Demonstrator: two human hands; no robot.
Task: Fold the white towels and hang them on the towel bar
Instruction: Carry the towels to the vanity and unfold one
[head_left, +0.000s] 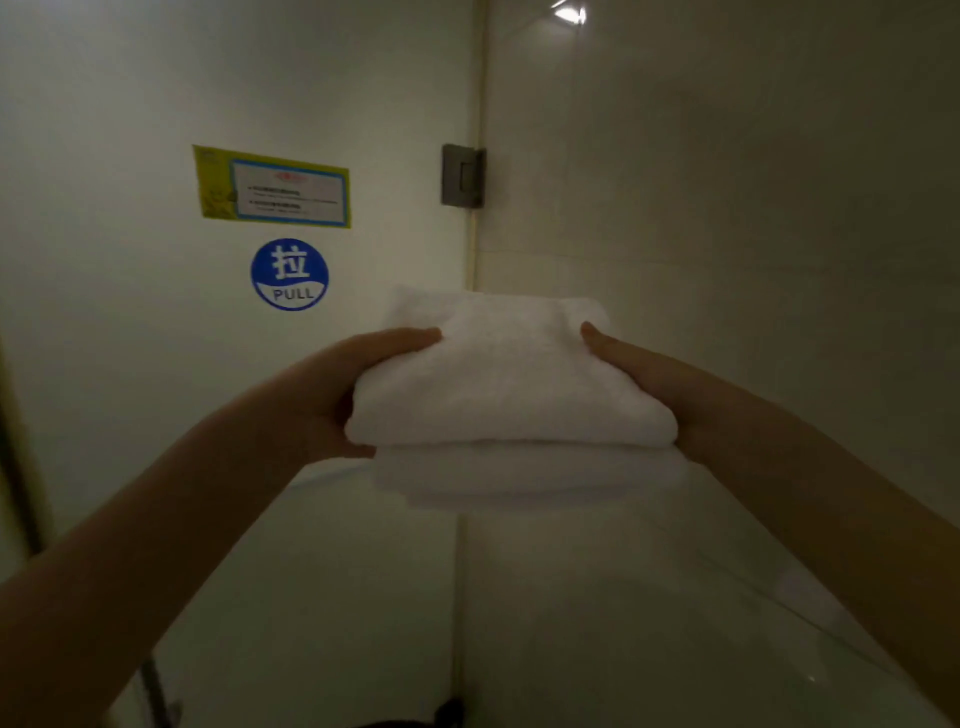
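We find the left hand (353, 387) and right hand (647, 387) each grasping an end of the folded white towel (509, 384), held directly over a 2nd towel (524, 480). Risk: uneven release may spill the folds.

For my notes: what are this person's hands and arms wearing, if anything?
Nothing visible. The left hand and right hand are bare, with no gloves, rings or watch showing. Both forearms are bare too; no sleeve enters the frame. The dim light could hide small details.
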